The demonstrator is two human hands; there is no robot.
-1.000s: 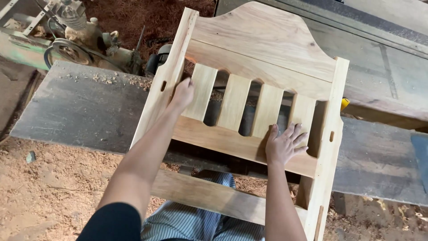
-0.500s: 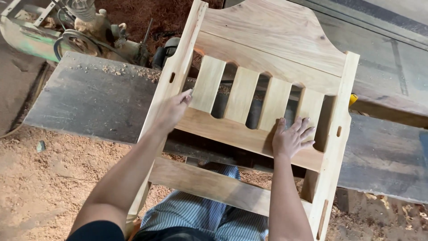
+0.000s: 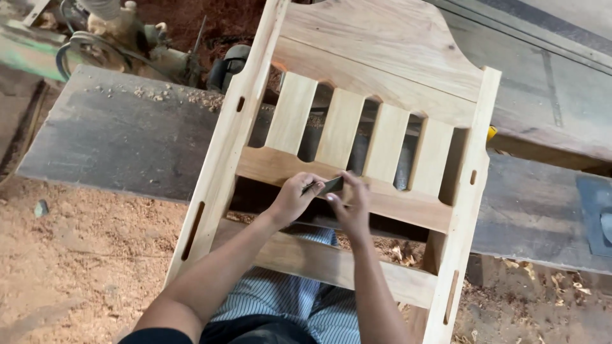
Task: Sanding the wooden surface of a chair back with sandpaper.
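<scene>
Both the left hand (image 3: pixel 294 196) and right hand (image 3: pixel 349 202) pinch a small scraper (image 3: pixel 329 186) on the chair back's (image 3: pixel 382 70) rail, where a slip could gouge the wood.

Single head view, steeply down, close over chair back (image 3: pixel 357 121).

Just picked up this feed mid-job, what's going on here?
A person leans over an unfinished wooden chair back that rests tilted on a grey workbench. Both hands meet at its middle rail: the left hand and right hand hold a small flat dark piece between them against the wood. Sawdust covers the floor.
</scene>
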